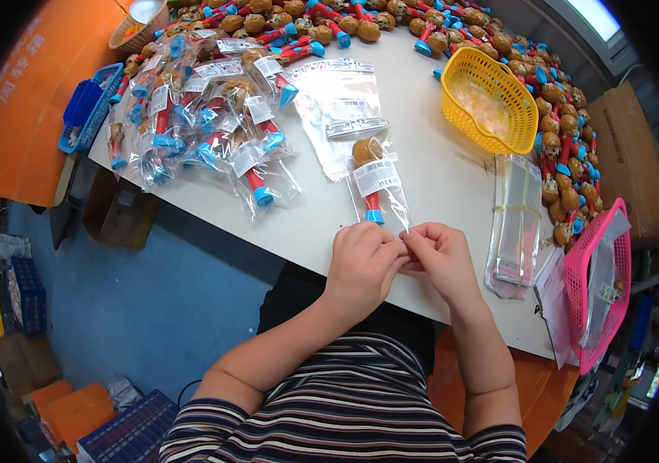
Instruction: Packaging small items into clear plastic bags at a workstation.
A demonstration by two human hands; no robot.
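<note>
At the near edge of the table, a clear plastic bag (398,202) lies with its end toward me. Inside is a toy (368,151) with a round brown head, a red stick body and a blue foot; a white label crosses it. My left hand (362,261) and my right hand (441,253) meet at the bag's near end, fingers pinched closed on the plastic. The fingertips partly hide that end. Just beyond the toy lie flat clear bags (337,85) with silvery printed edges.
Bagged toys (221,131) are heaped at the left; loose toys (569,154) line the far and right edges. A yellow basket (526,116), a banded stack of clear sleeves (516,220) and a pink basket (621,309) stand right. A blue basket (105,92) is far left.
</note>
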